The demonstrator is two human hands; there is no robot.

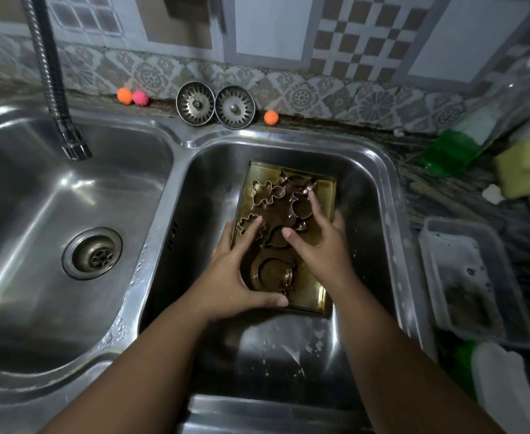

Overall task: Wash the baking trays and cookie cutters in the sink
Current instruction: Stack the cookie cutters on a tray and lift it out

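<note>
In the right basin of the sink [208,183] the tray [311,288] lies flat. My left hand [241,277] and right hand [318,245] spread over it, touching the loose cutters [268,193]. If I tilt the tray they may slide off; their thin edges might nick me.

Dim, bluish light overall. Soft glare streaks the steel sink [69,195] at left, while the frame's lower middle falls into shadow. Wide-angle bending curves the edges; the right side blurs.
</note>
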